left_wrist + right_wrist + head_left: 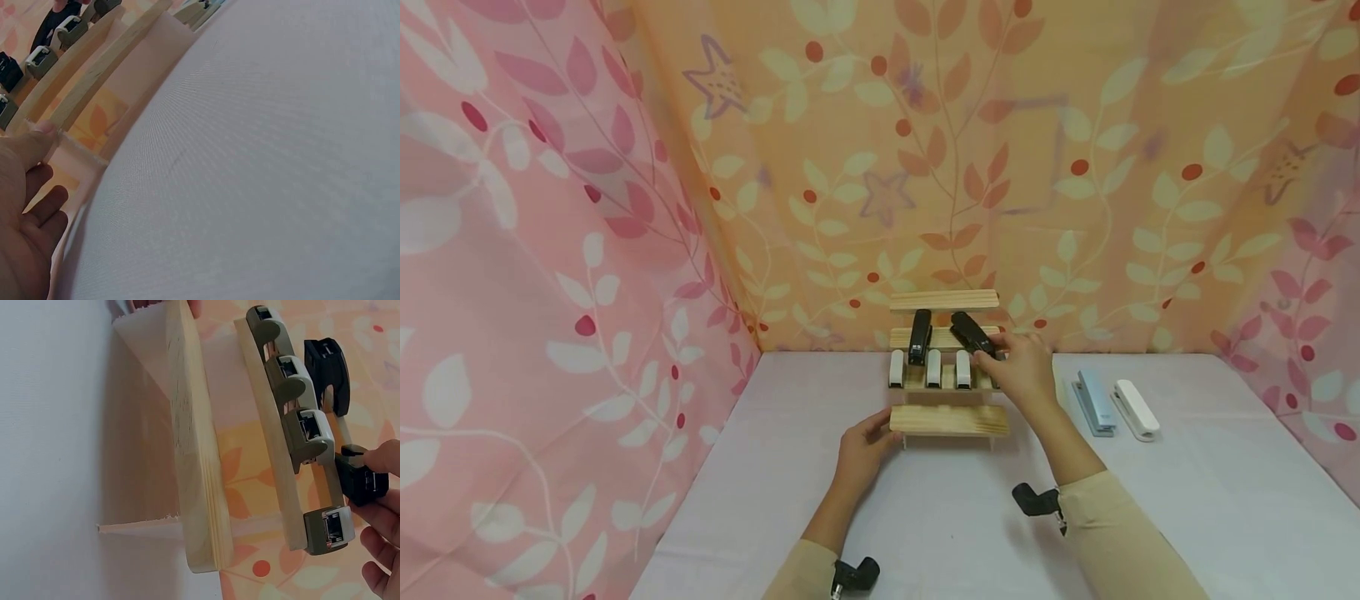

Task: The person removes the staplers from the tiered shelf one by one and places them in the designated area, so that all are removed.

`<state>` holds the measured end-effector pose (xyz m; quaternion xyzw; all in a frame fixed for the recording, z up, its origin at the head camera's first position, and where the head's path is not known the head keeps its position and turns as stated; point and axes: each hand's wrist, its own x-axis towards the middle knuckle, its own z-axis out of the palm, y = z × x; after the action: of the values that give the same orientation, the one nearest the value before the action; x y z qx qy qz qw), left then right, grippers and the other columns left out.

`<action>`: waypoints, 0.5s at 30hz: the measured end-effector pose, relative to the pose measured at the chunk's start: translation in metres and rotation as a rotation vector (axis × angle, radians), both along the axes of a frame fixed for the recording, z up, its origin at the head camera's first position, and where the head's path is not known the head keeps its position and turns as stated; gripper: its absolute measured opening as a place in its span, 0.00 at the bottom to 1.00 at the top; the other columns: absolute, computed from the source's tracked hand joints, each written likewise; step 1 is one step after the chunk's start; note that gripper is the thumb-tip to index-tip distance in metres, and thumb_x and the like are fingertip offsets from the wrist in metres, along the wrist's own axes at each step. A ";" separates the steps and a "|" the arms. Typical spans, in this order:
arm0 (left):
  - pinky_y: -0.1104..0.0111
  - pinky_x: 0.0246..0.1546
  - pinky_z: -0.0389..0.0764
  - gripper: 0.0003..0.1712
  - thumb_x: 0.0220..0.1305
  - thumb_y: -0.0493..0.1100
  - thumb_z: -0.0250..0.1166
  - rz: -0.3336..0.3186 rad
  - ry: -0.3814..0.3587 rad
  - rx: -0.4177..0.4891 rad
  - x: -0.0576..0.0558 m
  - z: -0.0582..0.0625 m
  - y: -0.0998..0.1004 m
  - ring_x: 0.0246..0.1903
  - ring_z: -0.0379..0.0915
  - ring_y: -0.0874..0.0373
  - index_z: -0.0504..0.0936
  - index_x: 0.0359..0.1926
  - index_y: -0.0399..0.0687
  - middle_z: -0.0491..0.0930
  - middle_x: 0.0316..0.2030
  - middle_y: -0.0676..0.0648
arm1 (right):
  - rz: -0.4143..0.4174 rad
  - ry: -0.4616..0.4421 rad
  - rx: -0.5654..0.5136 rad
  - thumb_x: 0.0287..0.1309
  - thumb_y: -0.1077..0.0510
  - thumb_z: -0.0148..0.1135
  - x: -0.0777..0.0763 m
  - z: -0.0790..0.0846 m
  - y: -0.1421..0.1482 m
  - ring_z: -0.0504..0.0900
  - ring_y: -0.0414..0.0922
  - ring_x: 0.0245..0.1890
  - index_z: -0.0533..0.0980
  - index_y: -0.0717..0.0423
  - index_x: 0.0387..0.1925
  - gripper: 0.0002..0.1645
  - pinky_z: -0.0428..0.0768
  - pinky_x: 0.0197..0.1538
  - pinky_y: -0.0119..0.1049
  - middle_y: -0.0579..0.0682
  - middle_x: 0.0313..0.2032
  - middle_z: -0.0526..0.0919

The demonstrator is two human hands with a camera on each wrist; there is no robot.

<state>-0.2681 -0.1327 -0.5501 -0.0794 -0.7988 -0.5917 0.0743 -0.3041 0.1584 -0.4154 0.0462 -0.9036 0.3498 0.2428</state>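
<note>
A tiered wooden rack (950, 421) with pale boards stands near the back of the table. My left hand (862, 454) grips the left end of its lowest board, thumb at the edge in the left wrist view. At the second board from the top, my right hand (1026, 371) pinches a black stapler (972, 332), which slants with its top to the left. Another black stapler (919, 337) stands upright on the left of that board. Several small white-and-grey staplers (310, 434) line the board below; the rightmost is mostly hidden behind my right hand in the head view.
Right of the rack, a light blue stapler (1096, 404) and a white stapler (1137, 410) lie on the white-covered table (955, 533). An orange patterned curtain (850, 167) hangs close behind the rack, with pink curtain (550, 333) along the left side.
</note>
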 end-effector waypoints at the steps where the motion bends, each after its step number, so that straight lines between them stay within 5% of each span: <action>1: 0.53 0.68 0.74 0.35 0.58 0.58 0.76 0.000 0.000 0.001 0.000 0.000 0.000 0.67 0.73 0.52 0.81 0.64 0.54 0.82 0.62 0.52 | -0.004 0.012 -0.005 0.55 0.47 0.74 -0.001 0.000 0.000 0.75 0.59 0.49 0.86 0.59 0.48 0.24 0.65 0.60 0.57 0.58 0.41 0.89; 9: 0.53 0.69 0.73 0.34 0.58 0.57 0.76 0.004 -0.005 -0.006 0.000 0.001 0.001 0.67 0.73 0.52 0.81 0.64 0.54 0.82 0.62 0.53 | -0.023 0.087 -0.105 0.56 0.55 0.74 -0.005 0.001 0.001 0.76 0.62 0.50 0.85 0.62 0.51 0.23 0.65 0.57 0.57 0.64 0.38 0.89; 15: 0.53 0.69 0.72 0.34 0.58 0.57 0.76 0.014 -0.006 -0.013 -0.001 0.001 0.001 0.67 0.73 0.53 0.81 0.64 0.54 0.82 0.61 0.53 | -0.011 0.153 -0.121 0.53 0.56 0.76 -0.007 0.003 0.006 0.73 0.59 0.44 0.86 0.60 0.47 0.20 0.64 0.57 0.54 0.60 0.31 0.90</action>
<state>-0.2689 -0.1317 -0.5496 -0.0725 -0.8033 -0.5863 0.0758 -0.3109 0.1642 -0.4129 0.0531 -0.8600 0.3978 0.3152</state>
